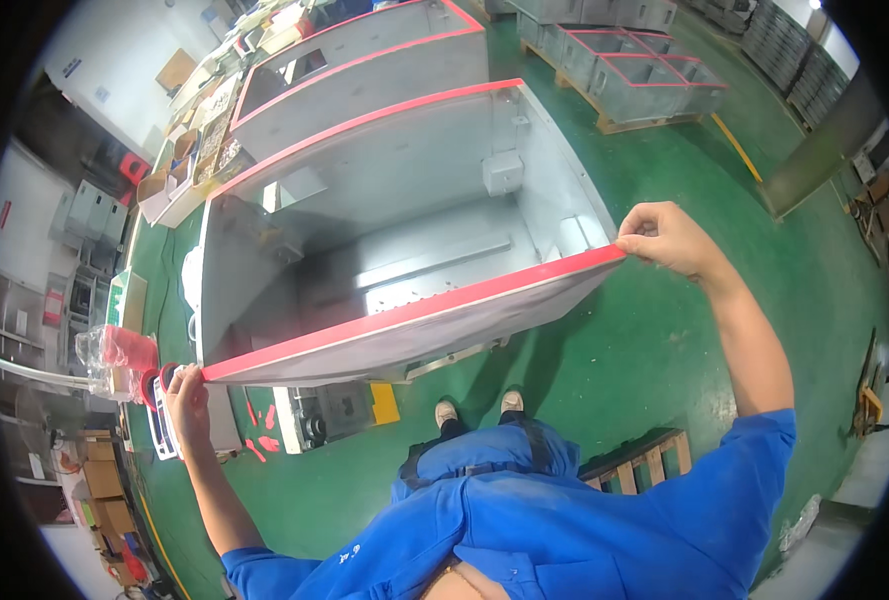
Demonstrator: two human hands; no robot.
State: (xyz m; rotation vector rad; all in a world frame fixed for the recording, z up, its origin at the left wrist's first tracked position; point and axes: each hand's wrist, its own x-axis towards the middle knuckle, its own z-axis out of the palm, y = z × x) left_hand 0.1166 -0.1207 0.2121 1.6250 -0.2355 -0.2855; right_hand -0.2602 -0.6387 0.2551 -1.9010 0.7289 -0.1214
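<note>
Both ends pinched: left hand [186,392] and right hand [664,238] closed on long red edge strip [414,312] lying along near rim of open grey sheet-metal cabinet [404,215]; best kept taut, aligned, pressed evenly.
</note>
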